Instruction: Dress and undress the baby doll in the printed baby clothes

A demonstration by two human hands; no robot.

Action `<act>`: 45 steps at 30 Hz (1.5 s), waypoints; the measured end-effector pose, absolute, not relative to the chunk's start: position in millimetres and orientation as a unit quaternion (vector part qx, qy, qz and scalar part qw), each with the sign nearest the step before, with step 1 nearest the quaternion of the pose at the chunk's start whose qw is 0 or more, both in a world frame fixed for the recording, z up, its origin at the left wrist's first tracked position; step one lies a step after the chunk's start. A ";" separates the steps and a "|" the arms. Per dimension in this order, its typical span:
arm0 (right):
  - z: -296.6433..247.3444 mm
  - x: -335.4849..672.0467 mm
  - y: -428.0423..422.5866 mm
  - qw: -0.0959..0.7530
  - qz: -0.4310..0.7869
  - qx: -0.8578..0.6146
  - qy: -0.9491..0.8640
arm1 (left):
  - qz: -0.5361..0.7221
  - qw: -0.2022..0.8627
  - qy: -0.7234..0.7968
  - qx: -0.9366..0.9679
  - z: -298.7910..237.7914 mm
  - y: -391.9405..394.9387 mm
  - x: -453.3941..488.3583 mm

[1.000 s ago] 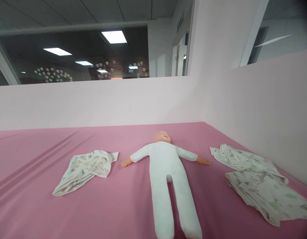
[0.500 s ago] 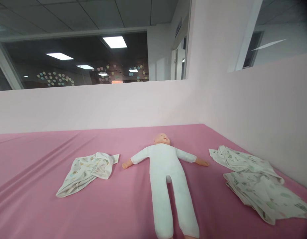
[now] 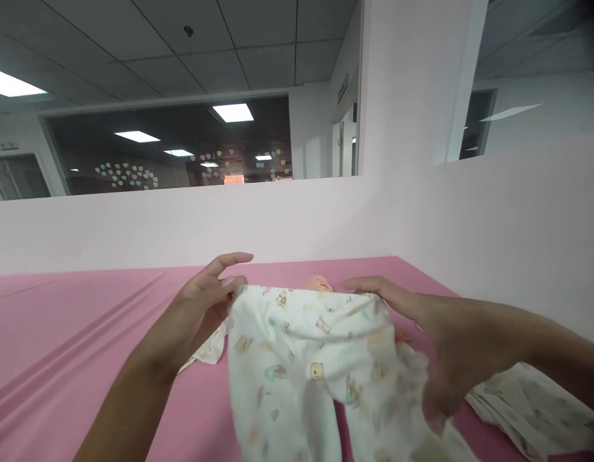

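1. A pink-covered bed fills the corner of a room with pale pink partition walls; above the far wall a dark window shows ceiling lights and heart decorations.
2. The left hand pinches the left end of the waistband of a pair of printed baby trousers, thumb against the cloth, index finger stretched out above it.
3. The right hand holds the waistband's right end, fingers long over the top edge; its lower fingers are blurred, so how firm the grip is there cannot be told.
4. The trousers hang open in the air above the middle of the bed, legs dangling toward the near edge.
5. Behind the waistband only the head of a baby doll shows.
6. A printed cloth peeks out under the left wrist; another lies folded toward the bed's right edge.
7. Risk, as I judge it: the trousers hide the doll's body, so lowering them blind could bunch or snag the legs on it; a loose pinch could let one corner slip.
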State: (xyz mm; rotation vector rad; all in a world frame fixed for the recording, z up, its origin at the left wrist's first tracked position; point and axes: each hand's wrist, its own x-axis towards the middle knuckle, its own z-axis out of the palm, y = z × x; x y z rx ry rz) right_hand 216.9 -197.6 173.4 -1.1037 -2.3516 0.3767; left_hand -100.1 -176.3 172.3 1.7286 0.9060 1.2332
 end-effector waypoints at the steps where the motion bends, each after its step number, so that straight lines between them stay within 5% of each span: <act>1: 175.3 218.1 -196.9 0.234 0.139 -0.403 -0.874 | 0.494 0.401 0.372 0.676 178.1 -176.4 -98.1; 5: 186.7 221.4 -192.3 0.211 0.158 -0.416 -0.870 | 0.481 0.336 0.396 0.706 196.0 -174.8 -94.3; 12: 228.2 210.4 -166.3 0.451 0.078 -0.370 -0.809 | 0.596 0.246 0.275 0.713 239.5 -191.0 -83.7; 15: 245.3 203.7 -154.3 0.511 0.025 -0.342 -0.788 | 0.549 0.202 0.280 0.761 250.6 -194.3 -75.6; 18: 250.7 199.7 -142.8 0.518 -0.016 -0.338 -0.786 | 0.420 0.104 0.362 0.826 251.2 -186.5 -71.9; 21: 242.3 198.8 -134.2 0.504 -0.022 -0.346 -0.791 | 0.441 0.045 0.386 0.809 246.4 -176.5 -74.1; 31: 221.8 197.5 -125.2 0.479 0.018 -0.384 -0.789 | 0.521 0.227 0.348 0.745 230.9 -126.7 -84.6; 37: 220.1 195.2 -117.8 0.498 0.038 -0.381 -0.778 | 0.400 0.012 0.463 0.791 219.5 -116.8 -70.3; 40: 222.5 194.2 -116.0 0.520 0.046 -0.363 -0.772 | 0.476 0.085 0.421 0.768 224.6 -118.8 -66.1; 45: 243.2 189.2 -120.4 0.564 0.129 -0.317 -0.752 | 0.601 0.361 0.297 0.649 249.2 -135.7 -56.7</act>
